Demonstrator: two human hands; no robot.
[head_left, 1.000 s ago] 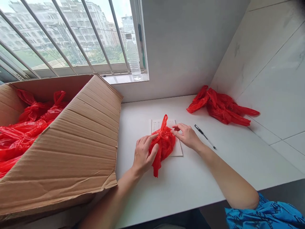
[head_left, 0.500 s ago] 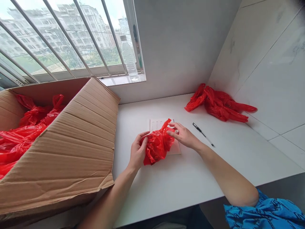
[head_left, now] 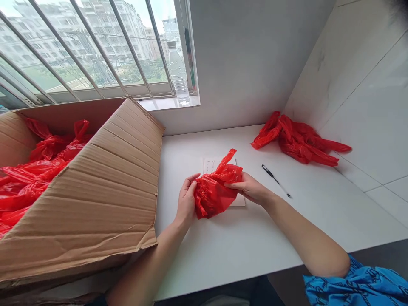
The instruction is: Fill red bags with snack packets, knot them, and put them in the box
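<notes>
A crumpled red plastic bag is held between my two hands over the white table, one twisted end sticking up. My left hand grips its left side, thumb in front and fingers partly hidden behind. On the right edge, my right hand pinches the bag, with the thumb lying across its front. Beneath the bag, a sheet or pad of paper with writing is mostly covered. Whatever the bag contains cannot be seen.
At the left stands a big open cardboard box with several red bags inside. More red plastic bags lie heaped at the back right. A black pen rests right of the paper. A water bottle stands on the windowsill.
My right hand has shifted from the bag's twisted top down to its right side and taken hold there. The bag is spread wider. My left hand keeps its grip.
</notes>
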